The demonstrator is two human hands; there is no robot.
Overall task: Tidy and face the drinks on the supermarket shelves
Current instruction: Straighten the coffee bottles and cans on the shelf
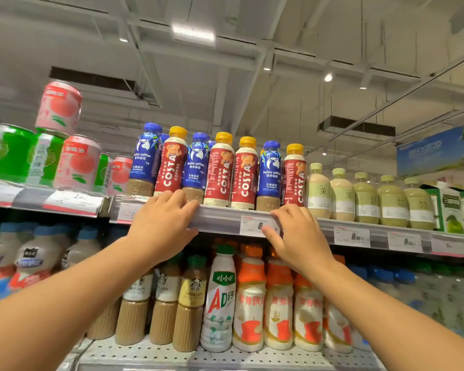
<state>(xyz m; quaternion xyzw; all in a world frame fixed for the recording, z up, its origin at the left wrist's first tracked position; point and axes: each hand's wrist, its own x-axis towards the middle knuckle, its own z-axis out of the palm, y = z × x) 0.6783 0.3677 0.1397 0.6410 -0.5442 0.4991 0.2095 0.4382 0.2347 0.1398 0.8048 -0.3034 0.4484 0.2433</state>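
Note:
On the top shelf stands a row of coffee bottles, red Costa bottles [219, 171] alternating with blue Luckin bottles [146, 159]. My left hand [161, 223] rests on the shelf's front rail [220, 218], its fingers reaching the feet of a Costa bottle [171, 163] and a Luckin bottle [196, 166]. My right hand [298, 234] lies on the same rail below the rightmost Costa bottle [294, 176], thumb over a price tag [255, 225]. Neither hand holds a bottle.
Pale green tea bottles [343, 195] and green cartons [452, 207] fill the shelf to the right. Pink and green cans [77, 162] stand stacked at the left. The lower shelf carries Starbucks bottles [190, 303], an AD bottle [220, 298] and orange-capped bottles [251, 298].

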